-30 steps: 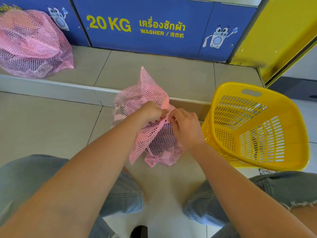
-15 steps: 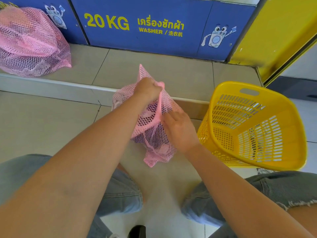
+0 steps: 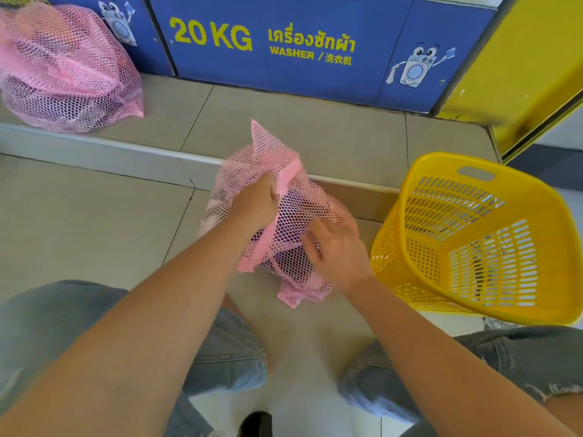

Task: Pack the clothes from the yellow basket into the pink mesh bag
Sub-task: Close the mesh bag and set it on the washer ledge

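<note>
A pink mesh bag (image 3: 303, 197) with dark clothes inside sits on the tiled floor in front of me, against a low step. My left hand (image 3: 257, 200) grips the bag's pink rim near its top. My right hand (image 3: 339, 250) presses against the mesh on the bag's lower right side, its fingers curled into the netting. The yellow basket (image 3: 407, 184) stands to the right of the bag, tilted toward me, with nothing visible inside it.
A second filled pink mesh bag (image 3: 63, 70) lies on the raised step at the far left. A blue washer panel (image 3: 315, 77) marked 20 KG runs along the back, with a yellow panel (image 3: 520, 67) at the right. My knees in jeans frame the floor below.
My left hand has pulled the bag's rim up and away from my right hand, then lowered a little. My right hand has dropped to the bag's lower right side.
</note>
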`<action>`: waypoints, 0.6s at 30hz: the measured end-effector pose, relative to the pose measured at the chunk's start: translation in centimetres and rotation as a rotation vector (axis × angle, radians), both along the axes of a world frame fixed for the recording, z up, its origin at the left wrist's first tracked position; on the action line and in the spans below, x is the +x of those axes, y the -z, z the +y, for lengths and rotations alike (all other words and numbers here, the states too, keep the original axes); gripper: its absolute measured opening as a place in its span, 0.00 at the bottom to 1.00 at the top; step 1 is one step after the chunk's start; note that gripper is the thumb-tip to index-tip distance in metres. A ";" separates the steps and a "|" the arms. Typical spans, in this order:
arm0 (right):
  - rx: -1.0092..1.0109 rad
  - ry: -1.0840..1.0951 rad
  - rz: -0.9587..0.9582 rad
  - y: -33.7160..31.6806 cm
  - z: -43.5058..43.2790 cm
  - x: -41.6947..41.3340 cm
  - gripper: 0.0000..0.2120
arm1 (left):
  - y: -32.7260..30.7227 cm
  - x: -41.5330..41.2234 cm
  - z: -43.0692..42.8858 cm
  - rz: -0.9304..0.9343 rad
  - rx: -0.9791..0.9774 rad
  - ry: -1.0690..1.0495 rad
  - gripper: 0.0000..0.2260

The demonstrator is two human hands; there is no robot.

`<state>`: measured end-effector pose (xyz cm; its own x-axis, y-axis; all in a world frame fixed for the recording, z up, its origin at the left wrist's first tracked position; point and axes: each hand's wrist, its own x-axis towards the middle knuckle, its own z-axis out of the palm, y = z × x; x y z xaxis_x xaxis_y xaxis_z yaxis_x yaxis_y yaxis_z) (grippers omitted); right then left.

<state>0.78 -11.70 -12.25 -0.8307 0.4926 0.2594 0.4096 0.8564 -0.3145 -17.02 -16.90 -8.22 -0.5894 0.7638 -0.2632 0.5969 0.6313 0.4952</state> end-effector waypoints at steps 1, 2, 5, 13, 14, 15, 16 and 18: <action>-0.006 0.030 -0.002 -0.3 0.7 -0.2 0.10 | 0.6 -0.1 -0.6 0.022 -0.032 -0.008 0.01; -0.012 0.049 -0.013 -0.5 1.4 -0.6 0.09 | 1.2 -0.1 -1.1 0.054 -0.055 -0.036 0.02; -0.058 0.064 -0.121 -1.0 2.9 -2.1 0.12 | 3.0 -0.3 -2.6 0.151 -0.069 -0.207 0.16; -0.041 0.025 -0.527 0.8 7.1 -6.7 0.42 | 9.6 0.1 -5.4 -0.231 -0.254 -0.458 0.56; 0.012 -0.016 -0.575 1.2 7.6 -7.3 0.46 | 10.2 0.1 -5.5 -0.266 -0.244 -0.470 0.57; 0.068 -0.055 -0.621 1.7 8.1 -8.0 0.51 | 10.9 0.2 -5.5 -0.305 -0.224 -0.491 0.57; 0.121 -0.090 -0.660 2.3 8.6 -8.7 0.54 | 11.5 0.2 -5.3 -0.344 -0.202 -0.510 0.57; 0.223 -0.160 -0.727 3.3 9.6 -10.3 0.59 | 12.6 0.3 -4.9 -0.409 -0.181 -0.511 0.58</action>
